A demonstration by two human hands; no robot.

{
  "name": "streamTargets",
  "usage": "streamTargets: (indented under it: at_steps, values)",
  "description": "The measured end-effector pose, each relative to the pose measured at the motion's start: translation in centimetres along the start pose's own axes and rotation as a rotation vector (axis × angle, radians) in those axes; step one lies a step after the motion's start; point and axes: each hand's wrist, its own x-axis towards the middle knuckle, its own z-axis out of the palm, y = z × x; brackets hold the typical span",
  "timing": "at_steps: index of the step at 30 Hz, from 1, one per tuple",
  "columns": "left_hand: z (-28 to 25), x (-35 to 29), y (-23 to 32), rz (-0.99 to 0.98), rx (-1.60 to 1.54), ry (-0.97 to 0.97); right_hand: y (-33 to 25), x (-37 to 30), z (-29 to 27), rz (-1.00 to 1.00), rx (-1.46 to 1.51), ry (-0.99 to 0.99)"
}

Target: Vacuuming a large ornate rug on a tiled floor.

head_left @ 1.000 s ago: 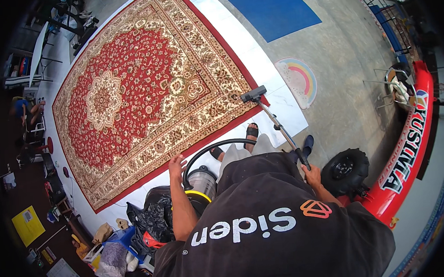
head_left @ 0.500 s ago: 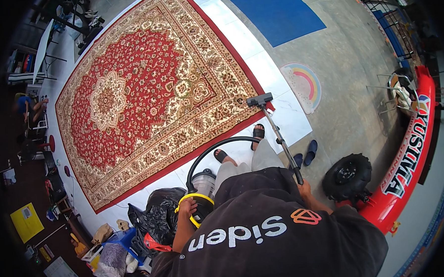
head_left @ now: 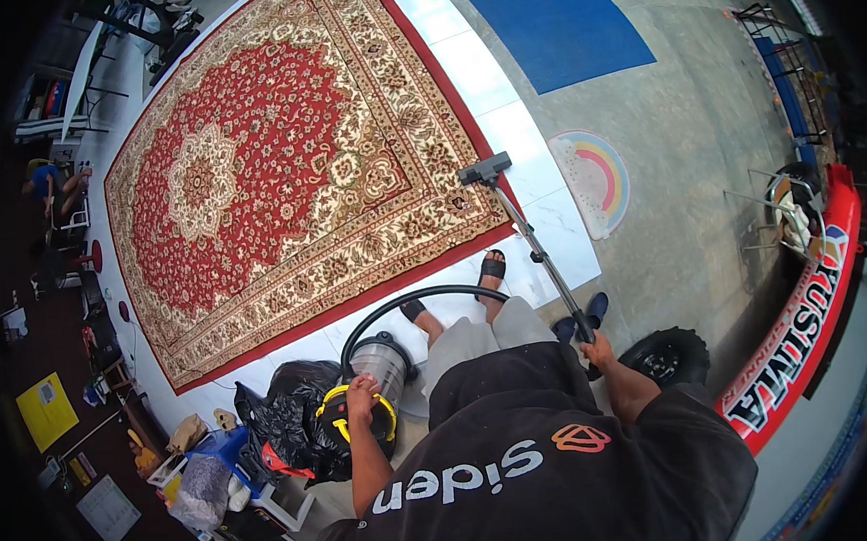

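Note:
My right hand (head_left: 599,349) is closed round the upper end of the vacuum wand (head_left: 545,258). The wand slopes away to a flat grey floor head (head_left: 485,169), which lies over the near right corner of a red and cream patterned rug (head_left: 284,180). My left hand (head_left: 362,393) is closed at the yellow-trimmed top of the canister vacuum cleaner (head_left: 378,365), seemingly on its yellow handle; the exact grip is partly hidden. A black hose (head_left: 425,292) arches from the canister across my legs. My feet, in black sandals (head_left: 492,267), stand on white tiles beside the rug.
Black plastic bags (head_left: 299,412) and a blue crate (head_left: 224,454) crowd the left of the canister. To the right are dark slippers (head_left: 595,309), a chunky tire (head_left: 668,359) and a long red inflatable (head_left: 803,322). A rainbow mat (head_left: 594,181) and a blue mat (head_left: 558,23) lie on concrete.
The floor head has shifted left over the rug's corner. My right hand has moved forward with the wand. The canister has moved slightly left and tilted, with my left hand still at its top.

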Motion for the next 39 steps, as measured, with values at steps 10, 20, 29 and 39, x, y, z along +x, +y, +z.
streamTargets:
  at_steps: [10,20,29,39]
  values:
    - [3.1,-6.7,0.1,0.068,0.177,0.015,-42.9,29.3,2.7,-0.059,-0.381,-0.021]
    - [3.0,-14.0,-12.7,-0.249,-0.253,0.210,-9.4,13.2,-1.0,-0.104,-0.370,0.038]
    - [4.8,-14.7,-15.6,-0.357,-0.108,0.009,-33.7,26.1,-0.1,-0.091,-0.407,0.016]
    - [0.2,-16.8,-12.9,-0.182,-0.497,0.339,-14.9,13.5,-1.0,0.003,-0.286,0.000]
